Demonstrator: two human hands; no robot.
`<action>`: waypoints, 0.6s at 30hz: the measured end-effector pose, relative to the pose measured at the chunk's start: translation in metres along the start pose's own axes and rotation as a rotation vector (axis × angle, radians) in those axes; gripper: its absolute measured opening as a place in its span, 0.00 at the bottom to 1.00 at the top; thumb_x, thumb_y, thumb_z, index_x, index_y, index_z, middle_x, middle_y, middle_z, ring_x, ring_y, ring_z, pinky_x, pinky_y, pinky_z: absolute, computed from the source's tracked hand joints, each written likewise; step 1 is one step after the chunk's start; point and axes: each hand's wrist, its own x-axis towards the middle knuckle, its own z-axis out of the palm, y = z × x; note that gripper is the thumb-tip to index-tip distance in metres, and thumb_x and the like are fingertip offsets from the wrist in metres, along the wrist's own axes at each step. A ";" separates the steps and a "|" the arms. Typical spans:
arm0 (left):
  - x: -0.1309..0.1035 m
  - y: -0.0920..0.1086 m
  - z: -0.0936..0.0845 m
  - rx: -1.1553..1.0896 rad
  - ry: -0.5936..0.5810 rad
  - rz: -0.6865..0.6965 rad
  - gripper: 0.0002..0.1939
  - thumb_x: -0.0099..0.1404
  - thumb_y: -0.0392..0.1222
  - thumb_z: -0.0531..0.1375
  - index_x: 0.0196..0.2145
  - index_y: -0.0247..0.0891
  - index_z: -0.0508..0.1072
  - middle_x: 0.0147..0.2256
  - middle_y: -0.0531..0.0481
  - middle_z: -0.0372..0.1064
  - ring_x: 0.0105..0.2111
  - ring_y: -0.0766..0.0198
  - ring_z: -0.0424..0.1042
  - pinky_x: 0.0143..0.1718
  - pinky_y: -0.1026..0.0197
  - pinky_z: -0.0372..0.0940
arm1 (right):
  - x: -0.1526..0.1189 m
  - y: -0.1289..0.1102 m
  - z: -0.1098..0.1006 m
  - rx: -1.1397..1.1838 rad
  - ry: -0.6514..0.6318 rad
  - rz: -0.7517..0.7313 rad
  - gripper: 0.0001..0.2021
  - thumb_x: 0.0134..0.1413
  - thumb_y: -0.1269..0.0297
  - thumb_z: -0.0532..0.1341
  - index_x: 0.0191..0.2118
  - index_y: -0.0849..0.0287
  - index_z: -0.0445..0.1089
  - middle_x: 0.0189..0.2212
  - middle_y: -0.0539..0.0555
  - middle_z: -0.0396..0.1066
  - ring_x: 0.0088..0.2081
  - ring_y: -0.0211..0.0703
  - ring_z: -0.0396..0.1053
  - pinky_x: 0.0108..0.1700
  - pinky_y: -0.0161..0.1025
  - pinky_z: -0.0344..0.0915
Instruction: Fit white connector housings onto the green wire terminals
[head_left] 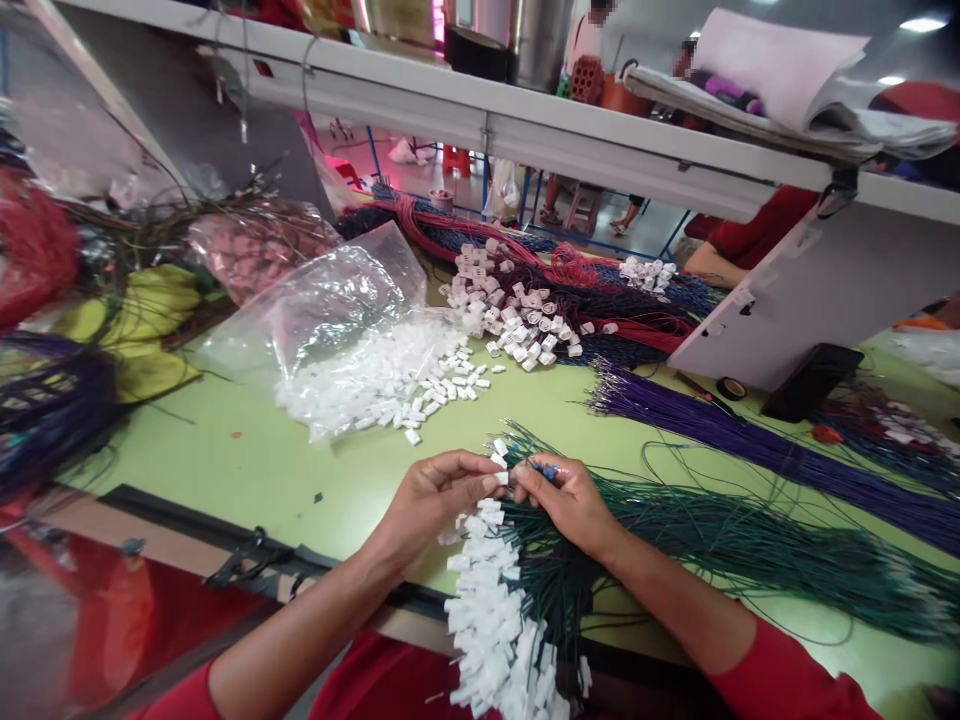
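the left hand [442, 490] pinches a small white housing [501, 478] in its fingers, above the worktop [285, 470]; the right hand's [574, 505] fingers, just beside it, are closed on green wires [675, 520]. if the 2 grips are out of line, a thin wire end could bend or miss the opening. the crowded strands could snag, and the filled white housings [487, 600] hanging over the near edge could drag the bundle down.
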 end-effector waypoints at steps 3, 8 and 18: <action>0.002 -0.002 -0.028 0.337 0.145 0.216 0.20 0.60 0.54 0.66 0.44 0.37 0.79 0.35 0.45 0.76 0.29 0.62 0.72 0.31 0.62 0.67 | 0.006 0.006 0.000 0.117 0.202 0.006 0.20 0.53 0.45 0.67 0.29 0.60 0.75 0.26 0.49 0.69 0.30 0.37 0.63 0.34 0.36 0.61; 0.020 -0.005 -0.084 1.002 0.336 0.399 0.20 0.67 0.51 0.55 0.48 0.37 0.77 0.44 0.43 0.71 0.26 0.65 0.68 0.31 0.58 0.66 | 0.010 0.006 0.002 0.294 0.268 0.101 0.20 0.43 0.47 0.73 0.32 0.59 0.73 0.22 0.47 0.71 0.24 0.33 0.61 0.29 0.34 0.59; 0.024 -0.001 -0.081 0.926 0.178 0.382 0.18 0.67 0.55 0.57 0.36 0.37 0.76 0.31 0.46 0.73 0.28 0.60 0.71 0.30 0.60 0.63 | 0.007 -0.001 0.002 0.248 0.098 0.097 0.20 0.53 0.44 0.67 0.32 0.61 0.77 0.22 0.48 0.71 0.21 0.30 0.54 0.26 0.35 0.50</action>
